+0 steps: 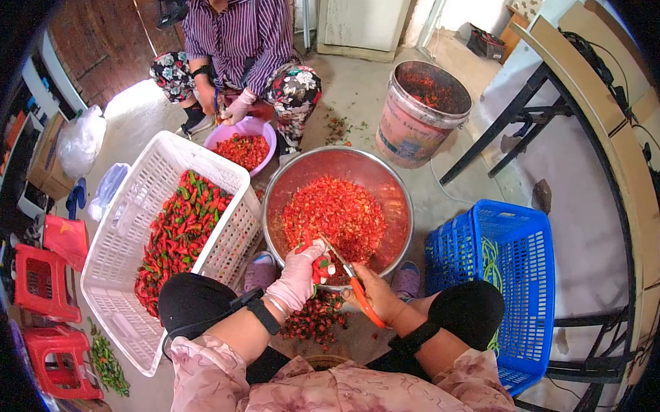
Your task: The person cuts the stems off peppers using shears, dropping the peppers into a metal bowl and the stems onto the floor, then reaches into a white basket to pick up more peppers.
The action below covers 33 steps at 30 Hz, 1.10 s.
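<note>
My left hand [297,277], in a pale glove, is closed around several red chili peppers [321,267] at the near rim of a large metal bowl [276,180]. Orange-handled scissors [361,290] are in my right hand [380,295], their blades pointing up and left toward the peppers. Chopped red chili [335,213] lies heaped in the bowl below the blades. Between my feet, under my hands, is a pile of dark red and green pepper scraps [315,317] on the floor.
On the left, a white basket [112,218] holds whole peppers [185,229]. A blue basket [529,288] stands right, a pink bucket [414,129] behind. Opposite, a person [238,40] works over a purple basin [270,133] of red pieces. Red stools [47,282] are far left.
</note>
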Available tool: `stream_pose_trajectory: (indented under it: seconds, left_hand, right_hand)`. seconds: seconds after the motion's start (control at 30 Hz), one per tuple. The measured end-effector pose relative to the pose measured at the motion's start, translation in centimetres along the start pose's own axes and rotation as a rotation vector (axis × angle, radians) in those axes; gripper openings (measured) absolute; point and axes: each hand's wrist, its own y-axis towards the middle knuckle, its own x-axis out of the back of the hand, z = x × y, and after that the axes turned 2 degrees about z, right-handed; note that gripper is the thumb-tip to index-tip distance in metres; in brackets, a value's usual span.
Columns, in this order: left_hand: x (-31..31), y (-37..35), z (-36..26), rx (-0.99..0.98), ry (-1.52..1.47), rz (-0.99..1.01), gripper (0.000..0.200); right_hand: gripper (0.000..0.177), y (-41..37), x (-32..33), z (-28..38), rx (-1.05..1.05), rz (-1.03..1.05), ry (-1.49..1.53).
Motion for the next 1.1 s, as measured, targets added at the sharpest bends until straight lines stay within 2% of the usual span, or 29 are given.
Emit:
stream_pose_trajectory:
  seconds: [0.07, 0.13, 0.17, 0.23, 0.47, 0.53, 0.67, 0.73, 0.77, 0.83, 0.97, 1.03, 1.1]
  left_hand:
    - [0.4, 0.4, 0.4, -0.027, -0.044, 0.010, 0.007]
    - [0.0, 0.3, 0.3, -0.054, -0.013, 0.008, 0.006]
    - [0.0, 0.1, 0.2, -0.081, 0.019, 0.007, 0.005]
    - [-0.2, -0.1, 0.1, -0.076, 0.008, 0.004, 0.006]
    - [-0.3, 0.1, 0.3, -0.075, -0.060, -0.015, 0.006]
    - [-0.5, 0.0, 0.3, -0.067, -0.046, -0.026, 0.005]
    - [-1.2, -0.2, 0.1, -0.058, 0.002, -0.072, 0.006]
    - [-1.2, -0.1, 0.1, -0.061, -0.002, -0.081, 0.005]
    - [-1.0, 0.0, 0.1, -0.065, -0.005, -0.088, 0.005]
    - [-0.9, 0.0, 0.0, -0.064, -0.003, -0.090, 0.005]
    - [-1.3, -0.3, -0.4, -0.023, 0.024, -0.137, 0.004]
    - [-0.9, 0.2, 0.1, -0.042, 0.002, -0.146, 0.004]
    - [-0.3, 0.2, 0.3, -0.064, -0.018, -0.155, 0.004]
  right_hand:
    - [0.058, 0.0, 0.0, 0.1, 0.042, -0.043, -0.048]
    - [0.054, 0.3, 1.2, 1.8, -0.214, 0.252, 0.103]
    - [0.054, 0.1, 0.6, 1.2, -0.214, 0.252, 0.102]
    - [0.049, -0.4, -0.8, -0.5, -0.126, 0.071, 0.233]
    - [0.041, -0.5, -0.8, 0.4, -0.120, 0.099, 0.374]
    - [0.033, -0.5, -0.6, 0.7, -0.309, 0.193, 0.624]
    - [0.027, -0.3, -0.8, 1.5, -0.398, 0.195, 0.736]
    - [0.026, -0.3, -1.6, 0.7, -0.541, 0.140, 1.059]
    - [0.026, -0.3, -2.1, 0.4, -0.541, 0.140, 1.056]
    - [0.030, -0.5, -2.4, 0.0, -0.225, 0.066, 0.364]
    - [0.033, -0.4, -2.6, 0.3, -0.187, 0.017, 0.289]
    - [0.035, -0.5, -2.7, -0.3, -0.273, 0.057, 0.295]
    - [0.036, -0.7, -3.2, -1.3, -0.248, 0.027, 0.325]
